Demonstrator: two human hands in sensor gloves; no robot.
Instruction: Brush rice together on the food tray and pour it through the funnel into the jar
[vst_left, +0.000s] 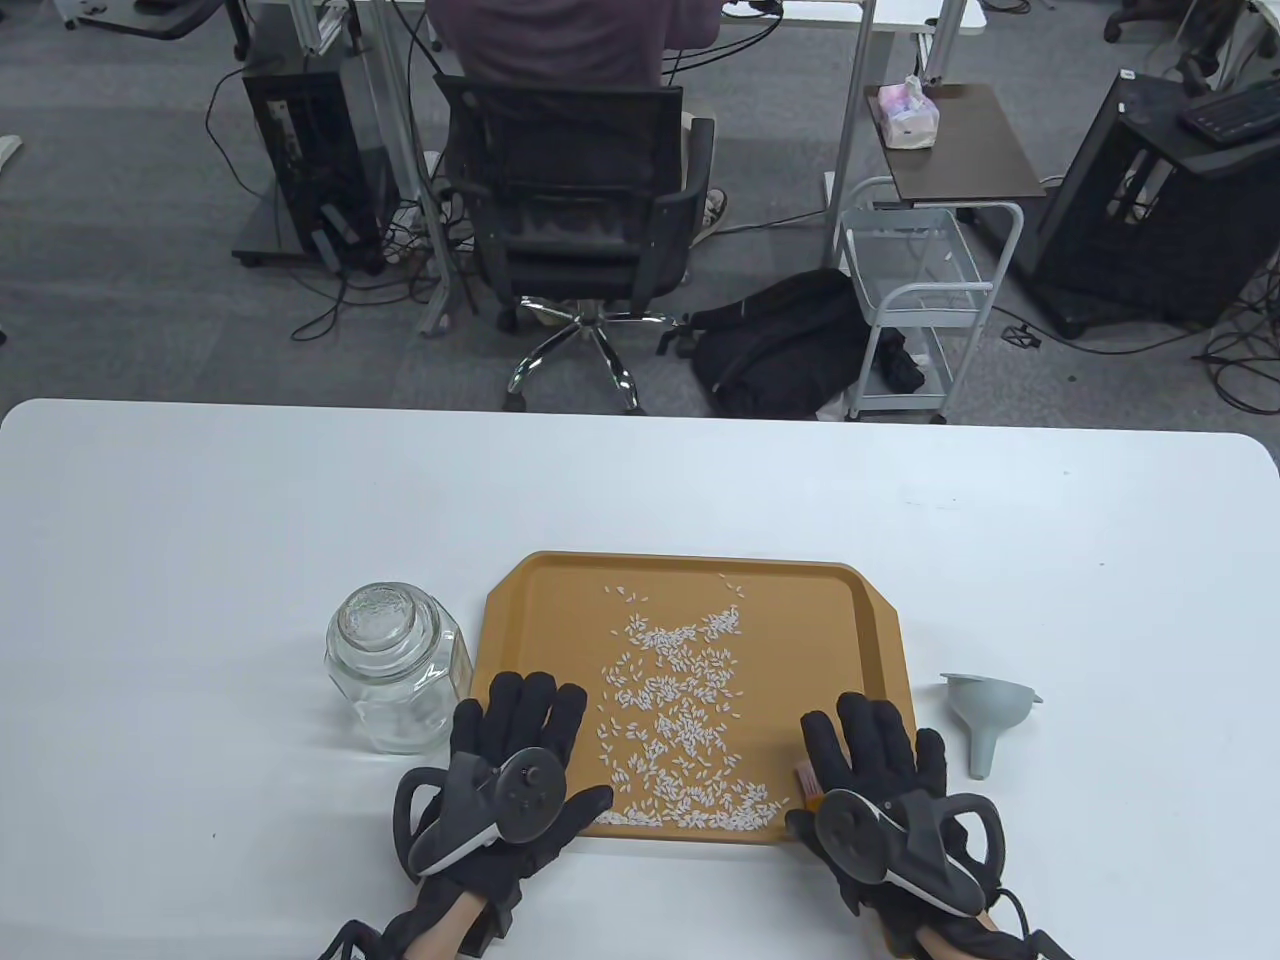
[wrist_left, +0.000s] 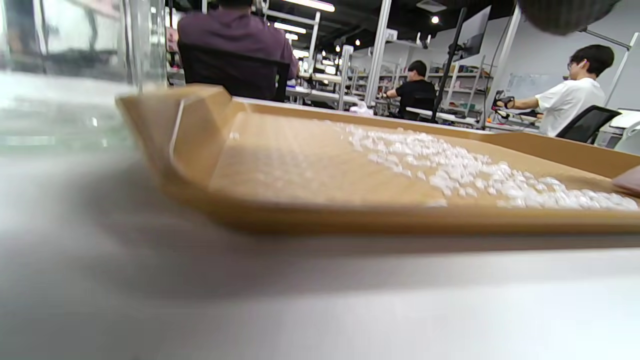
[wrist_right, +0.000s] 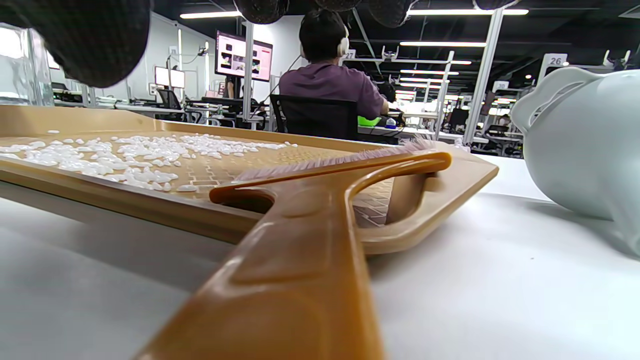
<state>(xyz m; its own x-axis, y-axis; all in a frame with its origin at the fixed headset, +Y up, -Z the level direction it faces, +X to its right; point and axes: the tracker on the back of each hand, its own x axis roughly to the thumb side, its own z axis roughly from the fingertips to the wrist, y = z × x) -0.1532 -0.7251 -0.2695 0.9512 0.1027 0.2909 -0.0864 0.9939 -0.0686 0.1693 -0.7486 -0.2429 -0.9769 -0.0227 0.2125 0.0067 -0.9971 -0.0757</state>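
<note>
Rice (vst_left: 680, 700): scattered loose over the middle and near part of the food tray (vst_left: 540, 610), not yet gathered into one pile.
Brush (wrist_right: 320, 200): lies under the right hand (vst_left: 880, 790) with its handle over the tray's near right corner, pink bristles on the tray floor.
Right grip: fingers lie straight and flat over the brush; no curl around the handle shows, so it reads as open.
Left hand (vst_left: 510, 770): flat on the tray's near left corner, fingers straight, holding nothing.
Jar (vst_left: 398, 665): upright on the desk (vst_left: 200, 500) just left of the tray; whether a lid covers it cannot be told.
Funnel (vst_left: 985, 715): on its side on the desk, right of the tray, apart from the jar.
Progress: seemingly at the very start; sweeping, seating the funnel and pouring all remain.
</note>
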